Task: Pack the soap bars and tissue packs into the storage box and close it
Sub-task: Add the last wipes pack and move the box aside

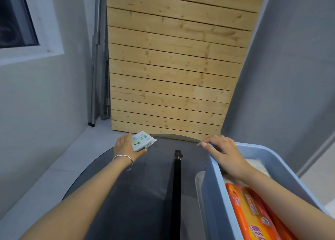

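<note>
At left of centre the left hand (125, 147) has its fingers wrapped around a soft, white, printed tissue pack (143, 141), lifted at the far rim of the round, dark, matte counter (126, 194). At right the right hand (223, 152) lies flat, fingers loose, on the far corner of the smooth blue plastic box (215, 194). Glossy orange soap bars (253, 212) lie inside, lower right. Pale pine slats (172, 67) rise behind; bare counter stretches between the arms.

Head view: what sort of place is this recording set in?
Probably a plain room in a home or a storage corner: grey walls, a window, a slatted wooden panel leaning against the wall, and a round dark table holding a blue box.
</note>
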Demonstrator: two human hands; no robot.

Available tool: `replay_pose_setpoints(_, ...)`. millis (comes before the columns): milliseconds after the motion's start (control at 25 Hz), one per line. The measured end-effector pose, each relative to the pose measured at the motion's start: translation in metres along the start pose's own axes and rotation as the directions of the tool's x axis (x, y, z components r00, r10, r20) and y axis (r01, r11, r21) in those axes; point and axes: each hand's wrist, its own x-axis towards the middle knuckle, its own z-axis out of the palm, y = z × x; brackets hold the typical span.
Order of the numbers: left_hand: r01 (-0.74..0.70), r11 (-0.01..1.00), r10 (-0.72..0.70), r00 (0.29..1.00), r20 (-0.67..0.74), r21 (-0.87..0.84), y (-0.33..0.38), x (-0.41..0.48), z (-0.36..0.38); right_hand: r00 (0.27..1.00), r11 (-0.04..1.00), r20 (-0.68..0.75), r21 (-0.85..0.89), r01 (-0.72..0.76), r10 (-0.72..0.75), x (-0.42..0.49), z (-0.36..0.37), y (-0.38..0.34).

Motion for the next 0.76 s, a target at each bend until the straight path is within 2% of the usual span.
replay_pose_setpoints(120,0.062,0.995,-0.063,0.998,-0.007,-0.083,-0.002,0.012,0.010,1.000,1.000,0.008,-0.012,0.003,-0.003,0.000,-0.002,0.001)
replay_pose_setpoints(280,0.018,0.985,-0.032,0.997,-0.077,-0.172,0.000,-0.003,0.014,1.000,1.000,0.016,-0.025,0.017,-0.016,0.001,-0.002,-0.001)
replay_pose_setpoints(480,-0.204,0.914,0.163,0.976,-0.142,-0.351,0.046,-0.045,-0.022,1.000,1.000,0.027,-0.024,-0.002,0.003,-0.002,-0.003,-0.003)
replay_pose_setpoints(600,-0.329,0.838,0.292,0.944,-0.151,-0.435,0.094,-0.071,-0.058,0.998,0.992,0.046,0.119,-0.047,0.042,-0.006,-0.021,-0.008)
replay_pose_setpoints(680,-0.377,0.793,0.356,0.924,-0.138,-0.479,0.123,-0.086,-0.076,0.992,0.964,-0.079,0.257,-0.070,0.094,-0.009,-0.049,-0.007)
replay_pose_setpoints(760,-0.395,0.749,0.409,0.907,-0.097,-0.532,0.152,-0.101,-0.082,0.954,0.940,-0.248,0.332,-0.082,0.171,-0.022,-0.084,0.003)
